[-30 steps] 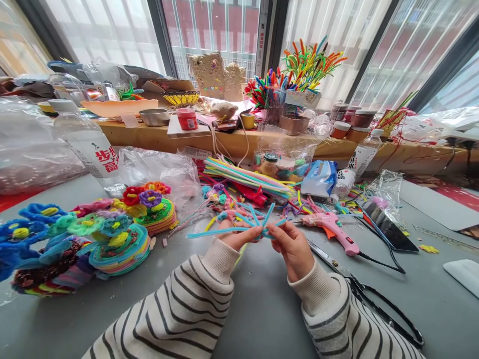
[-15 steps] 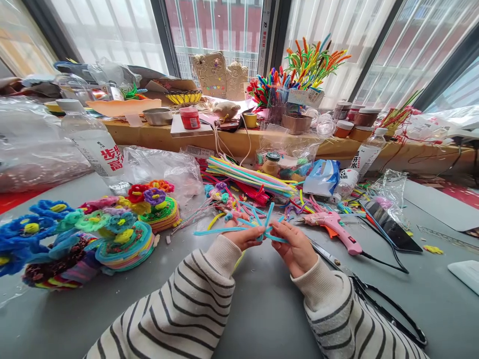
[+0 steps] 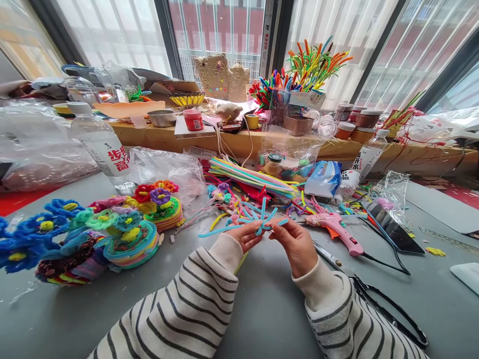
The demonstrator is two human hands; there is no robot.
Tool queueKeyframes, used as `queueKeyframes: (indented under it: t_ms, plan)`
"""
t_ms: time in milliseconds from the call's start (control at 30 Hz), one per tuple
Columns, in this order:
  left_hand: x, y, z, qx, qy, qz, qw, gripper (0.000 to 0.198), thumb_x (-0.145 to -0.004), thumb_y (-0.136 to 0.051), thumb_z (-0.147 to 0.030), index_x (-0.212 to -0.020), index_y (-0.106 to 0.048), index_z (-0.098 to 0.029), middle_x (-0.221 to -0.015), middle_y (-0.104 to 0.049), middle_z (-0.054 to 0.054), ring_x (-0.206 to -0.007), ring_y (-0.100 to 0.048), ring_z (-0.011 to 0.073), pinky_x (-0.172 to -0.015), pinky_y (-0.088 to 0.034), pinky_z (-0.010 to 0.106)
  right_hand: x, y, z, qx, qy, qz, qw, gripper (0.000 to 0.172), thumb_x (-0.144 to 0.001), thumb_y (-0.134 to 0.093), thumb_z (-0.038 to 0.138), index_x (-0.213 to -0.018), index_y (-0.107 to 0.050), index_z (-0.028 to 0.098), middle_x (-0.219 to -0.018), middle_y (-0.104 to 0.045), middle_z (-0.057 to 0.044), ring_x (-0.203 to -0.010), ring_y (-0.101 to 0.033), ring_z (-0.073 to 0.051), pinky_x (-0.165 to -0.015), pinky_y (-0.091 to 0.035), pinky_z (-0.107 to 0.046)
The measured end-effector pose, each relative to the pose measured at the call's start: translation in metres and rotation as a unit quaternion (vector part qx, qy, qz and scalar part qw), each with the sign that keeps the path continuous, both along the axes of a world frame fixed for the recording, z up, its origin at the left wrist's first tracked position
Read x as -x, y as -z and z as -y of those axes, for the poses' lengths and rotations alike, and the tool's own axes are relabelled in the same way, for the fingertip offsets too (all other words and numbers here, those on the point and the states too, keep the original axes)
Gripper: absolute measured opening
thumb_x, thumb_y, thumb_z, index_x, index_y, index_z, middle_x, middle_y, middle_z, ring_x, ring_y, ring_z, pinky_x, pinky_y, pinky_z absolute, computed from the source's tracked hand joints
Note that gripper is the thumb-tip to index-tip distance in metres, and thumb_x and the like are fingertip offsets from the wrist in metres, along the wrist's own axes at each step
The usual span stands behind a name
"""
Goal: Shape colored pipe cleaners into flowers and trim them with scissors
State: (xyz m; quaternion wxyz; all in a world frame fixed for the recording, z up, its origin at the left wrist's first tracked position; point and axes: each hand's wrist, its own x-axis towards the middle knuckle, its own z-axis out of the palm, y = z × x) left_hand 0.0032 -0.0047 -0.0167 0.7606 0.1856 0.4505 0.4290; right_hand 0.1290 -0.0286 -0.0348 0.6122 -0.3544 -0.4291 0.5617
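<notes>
The water bottle (image 3: 100, 144) label reads 步步高 (seemingly, in red).

Craft workshop, pipe cleaners (image 3: 251, 177) (glue gun (image 3: 334, 228))

I see both forearms in striped sleeves angled inward, hands meeting at centre. Left hand (image 3: 247, 236) palm up, fingertips pinched. Right hand (image 3: 295, 244) just beside it, knuckles toward me, thumb and forefinger pinched.
</notes>
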Motion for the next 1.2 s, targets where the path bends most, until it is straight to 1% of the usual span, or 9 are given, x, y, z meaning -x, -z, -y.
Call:
queueKeyframes:
  t_ms: [200,367,467,600,733,867,933,1067,1200]
  plan:
    - [-0.002,0.002,-0.003,-0.053,-0.022,-0.064,0.996,0.035,-0.056,-0.064,-0.008,-0.079,-0.039,-0.016,-0.056,-0.060,0.000,-0.051,-0.060,0.0132,-0.048,-0.049,0.019,-0.004,0.003,-0.003,0.009,0.016,0.009,1.000,0.010,-0.067,-0.059,0.028,-0.069,-0.062,0.019,-0.074,-0.063,-0.001,-0.070,-0.055,-0.012,-0.063,-0.044,-0.024]
    - [-0.001,0.003,-0.003,-0.098,-0.026,-0.070,0.992,0.040,-0.057,-0.063,-0.007,-0.089,-0.040,-0.015,-0.056,-0.059,0.000,-0.052,-0.061,0.0129,-0.049,-0.049,0.018,-0.003,0.002,-0.004,0.013,0.033,0.019,0.999,0.009,-0.066,-0.060,0.028,-0.066,-0.060,0.018,-0.074,-0.063,0.000,-0.071,-0.055,-0.011,-0.060,-0.043,-0.021]
    - [-0.001,0.006,-0.002,-0.122,-0.019,-0.064,0.990,0.043,-0.055,-0.065,-0.009,-0.090,-0.041,-0.015,-0.056,-0.059,-0.001,-0.054,-0.061,0.0146,-0.049,-0.049,0.020,-0.002,0.002,-0.005,0.021,0.037,-0.005,0.999,0.011,-0.064,-0.062,0.027,-0.069,-0.057,0.018,-0.068,-0.063,0.001,-0.065,-0.055,-0.010,-0.056,-0.041,-0.020]
    - [-0.002,0.011,-0.001,-0.133,-0.023,-0.065,0.989,0.043,-0.051,-0.068,-0.010,-0.084,-0.040,-0.015,-0.057,-0.060,0.000,-0.056,-0.061,0.0171,-0.049,-0.049,0.023,-0.001,0.003,-0.010,0.015,0.036,-0.034,0.999,0.018,-0.062,-0.064,0.023,-0.072,-0.050,0.020,-0.057,-0.060,0.005,-0.051,-0.051,-0.007,-0.050,-0.039,-0.018]
    - [-0.003,0.013,-0.002,-0.135,-0.019,-0.071,0.988,0.044,-0.050,-0.069,-0.012,-0.082,-0.039,-0.016,-0.060,-0.062,0.003,-0.061,-0.062,0.0196,-0.050,-0.050,0.024,-0.001,0.004,-0.012,-0.032,0.075,0.025,0.996,0.015,-0.062,-0.064,0.022,-0.065,-0.049,0.018,-0.052,-0.059,0.005,-0.045,-0.048,-0.006,-0.048,-0.038,-0.018]
    - [-0.003,0.012,-0.003,-0.128,-0.025,-0.067,0.989,0.040,-0.050,-0.068,-0.010,-0.081,-0.044,-0.014,-0.058,-0.062,0.002,-0.059,-0.062,0.0178,-0.052,-0.050,0.025,-0.002,0.003,-0.011,-0.051,0.103,0.078,0.990,0.012,-0.063,-0.062,0.022,-0.066,-0.052,0.017,-0.053,-0.059,0.004,-0.047,-0.051,-0.007,-0.048,-0.042,-0.020]
    - [-0.003,0.010,-0.004,-0.122,-0.023,-0.059,0.991,0.032,-0.049,-0.068,-0.009,-0.074,-0.047,-0.012,-0.058,-0.063,0.004,-0.059,-0.062,0.0178,-0.054,-0.051,0.026,-0.001,0.003,-0.010,-0.056,0.102,0.093,0.989,0.010,-0.065,-0.061,0.023,-0.068,-0.052,0.017,-0.058,-0.061,0.002,-0.051,-0.054,-0.009,-0.051,-0.044,-0.022]
    - [-0.003,0.005,-0.003,-0.105,-0.012,-0.045,0.993,0.016,-0.053,-0.066,-0.009,-0.060,-0.051,-0.011,-0.063,-0.065,0.007,-0.061,-0.062,0.0162,-0.053,-0.051,0.021,0.000,0.001,-0.009,-0.069,0.099,0.112,0.986,0.009,-0.069,-0.057,0.023,-0.074,-0.053,0.018,-0.065,-0.063,0.001,-0.057,-0.057,-0.011,-0.056,-0.047,-0.024]
    - [-0.003,0.004,-0.003,-0.108,-0.019,-0.041,0.993,0.013,-0.054,-0.065,-0.009,-0.058,-0.053,-0.011,-0.057,-0.064,0.004,-0.059,-0.062,0.0153,-0.053,-0.051,0.021,0.000,0.002,-0.009,-0.071,0.078,0.112,0.988,0.010,-0.071,-0.054,0.023,-0.079,-0.051,0.018,-0.066,-0.063,0.000,-0.062,-0.059,-0.012,-0.060,-0.048,-0.024]
